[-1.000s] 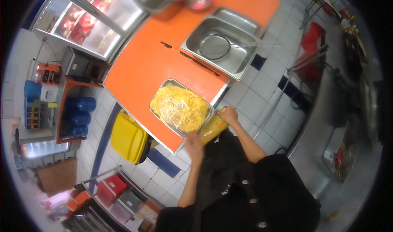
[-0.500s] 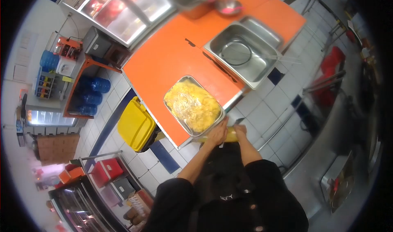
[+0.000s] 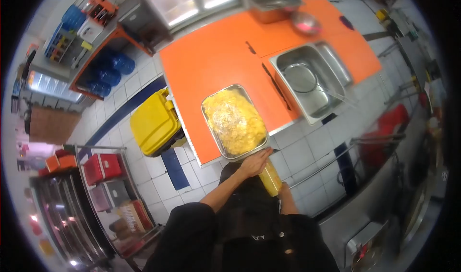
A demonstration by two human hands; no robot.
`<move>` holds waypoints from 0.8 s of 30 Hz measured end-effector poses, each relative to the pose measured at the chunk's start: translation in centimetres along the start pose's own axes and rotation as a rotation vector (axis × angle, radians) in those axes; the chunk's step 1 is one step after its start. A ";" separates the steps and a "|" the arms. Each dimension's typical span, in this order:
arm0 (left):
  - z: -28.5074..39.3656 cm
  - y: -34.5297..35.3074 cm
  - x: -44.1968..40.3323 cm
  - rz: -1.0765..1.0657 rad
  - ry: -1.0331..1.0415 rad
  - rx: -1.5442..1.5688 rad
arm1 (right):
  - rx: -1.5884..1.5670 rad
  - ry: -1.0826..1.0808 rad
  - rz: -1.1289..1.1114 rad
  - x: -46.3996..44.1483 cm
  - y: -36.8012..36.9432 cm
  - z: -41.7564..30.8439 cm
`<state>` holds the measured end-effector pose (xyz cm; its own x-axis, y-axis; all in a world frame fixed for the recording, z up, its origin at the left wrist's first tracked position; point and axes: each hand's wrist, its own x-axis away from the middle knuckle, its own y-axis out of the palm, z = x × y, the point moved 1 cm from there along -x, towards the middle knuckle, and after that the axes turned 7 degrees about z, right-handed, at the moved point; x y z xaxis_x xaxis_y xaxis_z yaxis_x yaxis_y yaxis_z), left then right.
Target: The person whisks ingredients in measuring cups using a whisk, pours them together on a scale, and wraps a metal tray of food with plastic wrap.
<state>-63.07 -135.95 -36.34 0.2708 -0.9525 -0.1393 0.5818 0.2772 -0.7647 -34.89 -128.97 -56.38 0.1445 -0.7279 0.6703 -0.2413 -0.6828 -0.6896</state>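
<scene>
A shallow metal tray (image 3: 205,123) heaped with a yellow, lumpy food (image 3: 235,121) lies at the near corner of the orange table. Just past the tray's near edge, my left hand (image 3: 254,164) is closed over the upper end of a yellow, see-through cylinder (image 3: 270,178); whether it is a jar or a roll I cannot tell. My right hand (image 3: 286,195) grips the cylinder's lower end, its fingers partly hidden behind it. The cylinder slants in front of my black apron. A small dark pointed piece (image 3: 275,151) shows by my left fingertips, too small to name.
The orange table (image 3: 206,56) carries a deep metal pan (image 3: 307,113) with a round strainer (image 3: 300,77), a metal bowl (image 3: 306,23) and another deep pan (image 3: 272,15). A yellow lidded bin (image 3: 153,121) stands left of the table. Metal shelves (image 3: 120,190) are lower left.
The cylinder has swung from lying nearly level to a steep slant. My right hand has moved down with its lower end, and my left hand stays at the upper end. The view has turned.
</scene>
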 end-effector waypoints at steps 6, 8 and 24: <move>-1.0 1.5 0.1 0.106 0.097 -0.076 | 0.169 -0.163 0.104 -0.9 -4.3 2.9; -1.5 0.9 0.2 -0.018 -0.125 0.163 | -0.274 0.142 0.086 -2.6 -4.8 5.9; -4.9 3.1 7.4 0.289 -0.822 0.514 | 0.259 0.050 0.858 2.8 -23.7 -0.2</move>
<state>-63.04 -142.80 -42.82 0.7855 -0.5114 0.3485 0.6172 0.6890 -0.3799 -28.98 -114.80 -38.11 -0.0293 -0.9949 -0.0967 -0.0215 0.0974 -0.9950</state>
